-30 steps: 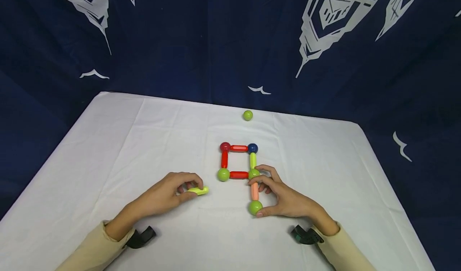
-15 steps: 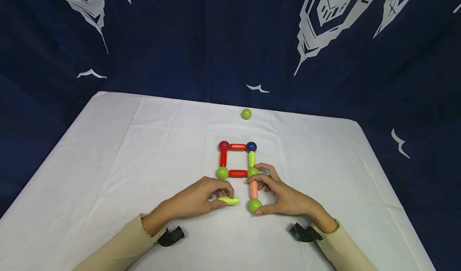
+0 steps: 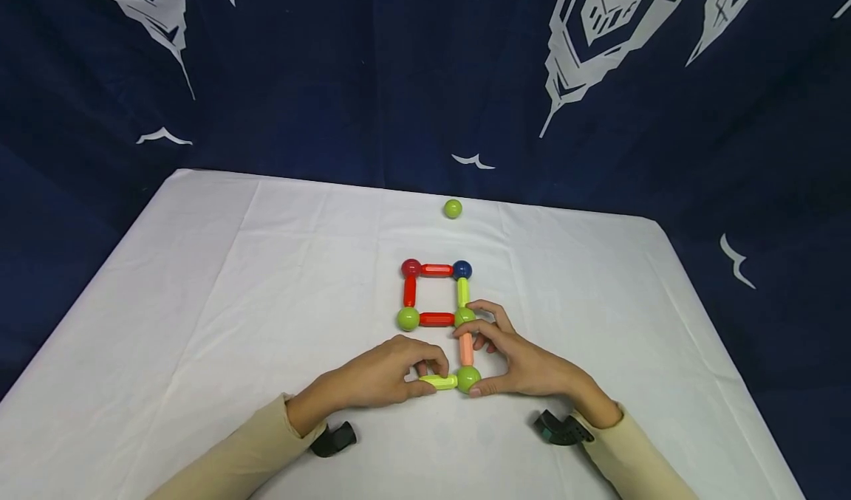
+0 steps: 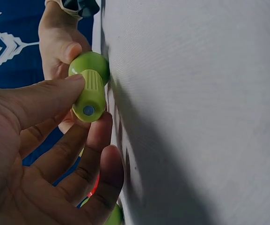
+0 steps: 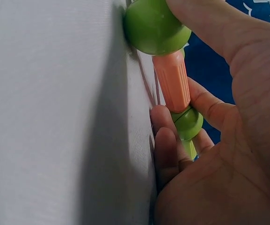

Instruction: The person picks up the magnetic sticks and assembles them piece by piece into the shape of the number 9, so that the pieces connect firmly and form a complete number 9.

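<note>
My left hand [image 3: 388, 373] pinches a yellow-green magnetic rod [image 3: 440, 382] between thumb and fingers. Its far end meets a green ball [image 3: 468, 379]; the left wrist view shows the rod's near end [image 4: 89, 110] with a metal tip. My right hand [image 3: 528, 361] holds that ball with the thumb, its fingers curled about another green ball [image 3: 463, 315], partly covered. Between both balls runs a salmon rod [image 5: 173, 83]. Beyond, red rods [image 3: 436, 270] and another yellow-green rod [image 3: 462, 292] form a square with a dark red ball [image 3: 411, 267], blue ball [image 3: 462, 269] and green ball [image 3: 408, 318].
A loose green ball [image 3: 453, 208] sits near the far edge of the white cloth-covered table [image 3: 299, 264]. Behind the table hangs a dark blue curtain [image 3: 319, 79] with white prints. Each wrist carries a black camera mount [image 3: 335, 439].
My left hand has moved right with the yellow-green rod, bringing its end against the near green ball. The right hand has stayed in place; the view has shifted slightly.
</note>
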{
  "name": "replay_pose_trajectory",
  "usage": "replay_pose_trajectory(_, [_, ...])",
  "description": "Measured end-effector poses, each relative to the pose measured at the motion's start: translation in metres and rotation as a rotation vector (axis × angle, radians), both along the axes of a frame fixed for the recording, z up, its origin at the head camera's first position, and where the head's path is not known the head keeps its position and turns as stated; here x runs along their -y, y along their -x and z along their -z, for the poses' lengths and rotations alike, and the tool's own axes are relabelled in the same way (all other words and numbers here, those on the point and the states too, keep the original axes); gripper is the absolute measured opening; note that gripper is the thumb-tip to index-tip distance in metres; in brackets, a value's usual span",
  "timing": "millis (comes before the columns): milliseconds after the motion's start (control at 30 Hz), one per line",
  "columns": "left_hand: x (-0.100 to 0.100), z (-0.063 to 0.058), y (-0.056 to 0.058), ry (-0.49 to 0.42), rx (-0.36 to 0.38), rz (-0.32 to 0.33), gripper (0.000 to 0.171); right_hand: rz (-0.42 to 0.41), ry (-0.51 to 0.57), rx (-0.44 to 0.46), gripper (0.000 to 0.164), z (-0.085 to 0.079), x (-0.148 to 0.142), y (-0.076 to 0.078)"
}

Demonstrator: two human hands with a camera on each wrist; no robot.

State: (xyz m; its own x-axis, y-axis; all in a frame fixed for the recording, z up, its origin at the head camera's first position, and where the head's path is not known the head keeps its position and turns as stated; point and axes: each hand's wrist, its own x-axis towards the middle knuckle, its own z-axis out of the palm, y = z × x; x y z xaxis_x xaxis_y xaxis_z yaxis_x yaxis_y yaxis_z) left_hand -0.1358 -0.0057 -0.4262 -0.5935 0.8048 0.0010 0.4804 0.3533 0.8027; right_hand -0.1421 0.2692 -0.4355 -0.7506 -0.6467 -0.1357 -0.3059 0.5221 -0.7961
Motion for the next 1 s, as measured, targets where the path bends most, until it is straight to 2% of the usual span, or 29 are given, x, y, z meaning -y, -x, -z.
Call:
replay_pose_trajectory(133, [-0.001,0.001,0.0,0.0,0.012,-0.004,0.017,-0.002,-0.001,0.021,0.07,-0.002,0.001,-0.001])
replay_pose_trajectory(300, [-0.002,0.001,-0.002,0.003,0.022,-0.004,0.02,-0.016,0.011,0.051,0.045,-0.005,0.005,-0.006])
replay_pose_trajectory(433, [-0.001,0.001,-0.002,0.007,0.015,-0.006,0.022,-0.029,-0.007,0.022,0.029,-0.006,0.011,-0.011])
replay_pose_trajectory(600, [-0.002,0.001,-0.002,0.007,0.026,-0.006,0.023,-0.01,-0.034,-0.026,0.024,-0.006,0.016,-0.015])
replay_pose_trajectory(700, [-0.002,0.0,-0.001,0.013,0.036,-0.007,0.022,0.004,-0.059,-0.065,0.03,-0.008,0.017,-0.016])
replay_pose_trajectory(867, [-0.001,0.0,0.0,0.018,0.038,-0.009,0.022,0.036,-0.097,-0.117,0.054,-0.01,0.018,-0.016])
replay_pose_trajectory(1000, [0.001,0.001,0.001,0.009,0.034,-0.015,0.022,0.068,-0.136,-0.169,0.067,-0.011,0.019,-0.014])
